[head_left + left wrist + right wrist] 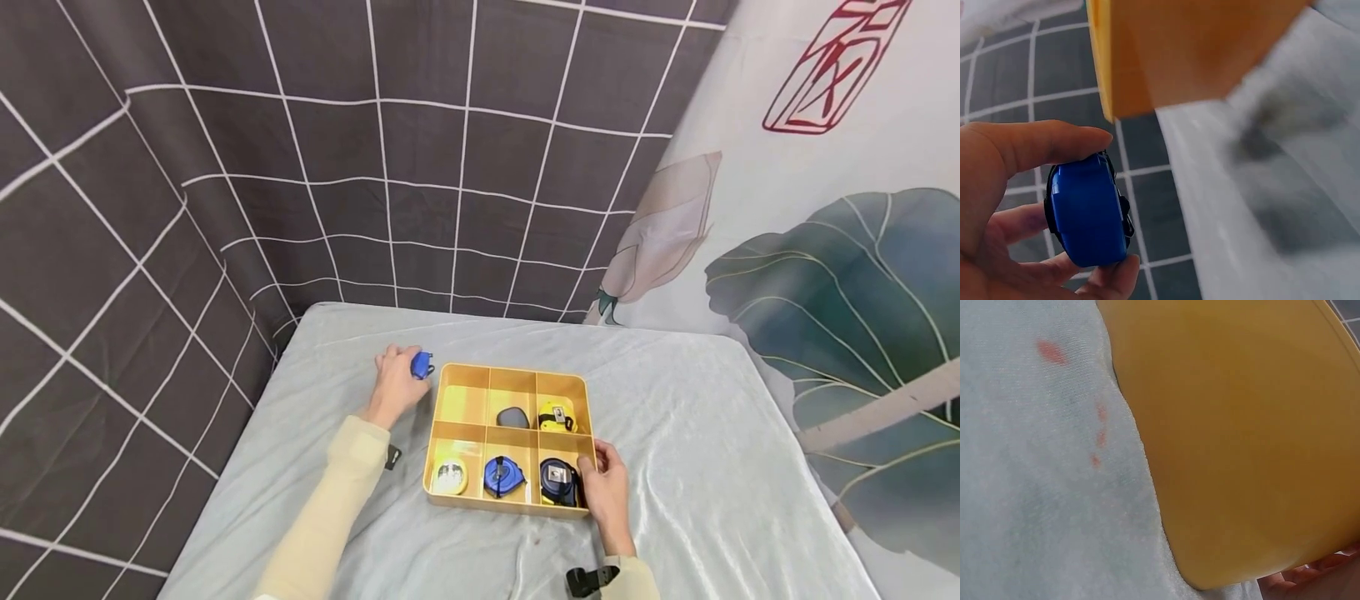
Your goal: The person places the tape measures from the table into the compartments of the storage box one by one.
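Note:
My left hand (395, 386) holds a blue tape measure (1088, 212) between thumb and fingers, just left of a yellow divided box (513, 369). At the box's right side, my right hand (608, 492) grips the wall, thumb over the rim and fingers outside. In the back row lie a dark grey rounded piece (513, 417) in the middle compartment and a yellow tape measure (557, 417) on the right. Along the front row are a round yellow-and-white piece (451, 477), another blue tape measure (502, 476) and a black tape measure (559, 482).
A pale grey cloth (697, 467) covers the table beneath the box. Dark checked fabric (420, 167) hangs behind and to the left, and a leaf-printed curtain (862, 283) hangs at the right. Black straps (592, 580) sit on the wrists.

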`<act>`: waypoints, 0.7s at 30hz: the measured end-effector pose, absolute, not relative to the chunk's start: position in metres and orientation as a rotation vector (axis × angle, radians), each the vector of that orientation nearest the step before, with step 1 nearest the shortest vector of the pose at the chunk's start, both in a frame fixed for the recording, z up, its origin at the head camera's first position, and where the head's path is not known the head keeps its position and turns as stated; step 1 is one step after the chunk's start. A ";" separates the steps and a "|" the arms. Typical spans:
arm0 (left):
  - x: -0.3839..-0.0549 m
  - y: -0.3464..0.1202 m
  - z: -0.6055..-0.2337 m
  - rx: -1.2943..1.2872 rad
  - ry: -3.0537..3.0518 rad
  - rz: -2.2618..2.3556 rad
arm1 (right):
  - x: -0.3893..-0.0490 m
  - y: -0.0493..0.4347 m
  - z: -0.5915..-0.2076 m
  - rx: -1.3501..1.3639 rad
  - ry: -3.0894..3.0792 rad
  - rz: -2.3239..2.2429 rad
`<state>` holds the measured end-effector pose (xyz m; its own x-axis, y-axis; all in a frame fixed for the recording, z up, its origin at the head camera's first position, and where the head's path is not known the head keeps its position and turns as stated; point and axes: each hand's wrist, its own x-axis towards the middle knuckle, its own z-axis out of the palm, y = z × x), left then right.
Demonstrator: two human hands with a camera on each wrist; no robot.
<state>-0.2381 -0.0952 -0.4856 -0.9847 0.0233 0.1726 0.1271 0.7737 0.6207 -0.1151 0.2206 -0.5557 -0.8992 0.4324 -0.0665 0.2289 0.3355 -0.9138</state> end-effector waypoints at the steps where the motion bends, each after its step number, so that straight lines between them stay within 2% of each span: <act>1: -0.236 -0.091 -0.482 -0.132 -2.802 -1.005 | -0.115 0.221 -0.556 -0.605 -2.409 1.603; 10: -0.228 -0.063 -0.474 -0.204 -2.885 -0.943 | -0.115 0.220 -0.557 -0.615 -2.409 1.592; 21: -0.231 -0.036 -0.476 -0.464 -3.059 -0.821 | -0.115 0.220 -0.556 -0.622 -2.393 1.623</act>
